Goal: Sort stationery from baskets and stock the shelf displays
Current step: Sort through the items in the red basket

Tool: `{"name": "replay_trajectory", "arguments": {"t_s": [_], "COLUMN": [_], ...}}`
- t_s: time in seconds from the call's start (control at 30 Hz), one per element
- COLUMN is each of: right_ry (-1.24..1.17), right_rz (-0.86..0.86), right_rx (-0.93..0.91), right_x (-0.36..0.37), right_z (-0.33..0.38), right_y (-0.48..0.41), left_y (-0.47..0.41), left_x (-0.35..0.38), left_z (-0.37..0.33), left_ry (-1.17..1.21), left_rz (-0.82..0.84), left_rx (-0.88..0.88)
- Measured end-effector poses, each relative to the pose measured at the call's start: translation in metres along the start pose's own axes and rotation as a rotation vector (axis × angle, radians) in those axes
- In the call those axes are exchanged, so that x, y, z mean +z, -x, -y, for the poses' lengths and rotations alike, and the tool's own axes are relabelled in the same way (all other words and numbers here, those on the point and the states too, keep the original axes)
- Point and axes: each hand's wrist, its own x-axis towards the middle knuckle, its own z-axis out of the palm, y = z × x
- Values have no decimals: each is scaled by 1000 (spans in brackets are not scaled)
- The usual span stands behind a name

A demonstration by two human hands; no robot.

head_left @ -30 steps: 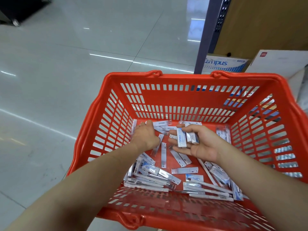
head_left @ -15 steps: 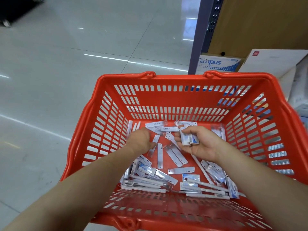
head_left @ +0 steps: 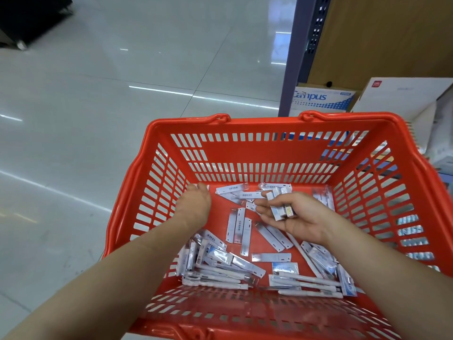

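A red plastic basket [head_left: 257,121] holds scattered small white packets [head_left: 239,224] and several white pens in sleeves [head_left: 215,282] along its near side. My right hand [head_left: 301,222] lies palm up over the basket's middle, with its thumb and fingers holding a small stack of white packets [head_left: 279,209]. My left hand [head_left: 195,207] reaches down into the far left corner of the basket floor. Its fingers point away and are hidden, so I cannot see whether it holds anything.
A purple shelf upright [head_left: 301,52] and a wooden panel [head_left: 392,38] rise behind the basket on the right. A Campus box [head_left: 321,98] and a white carton [head_left: 402,94] sit at their foot. Glossy tiled floor [head_left: 110,94] lies to the left, with a black wheeled unit [head_left: 29,18] far back.
My left hand has moved left, away from the right hand, toward the basket's far left corner. The right hand has turned a little with its stack of packets.
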Motion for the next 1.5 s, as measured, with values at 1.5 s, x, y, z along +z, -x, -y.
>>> {"name": "replay_trajectory", "arguments": {"t_s": [1.5], "right_ry": [831], "right_rz": [97], "right_rx": [-324], "right_x": [20], "right_z": [74], "right_y": [88], "left_y": [78], "left_x": [-156], "left_z": [-51], "left_ry": [1789], "left_rz": [315], "left_rx": [168]}}
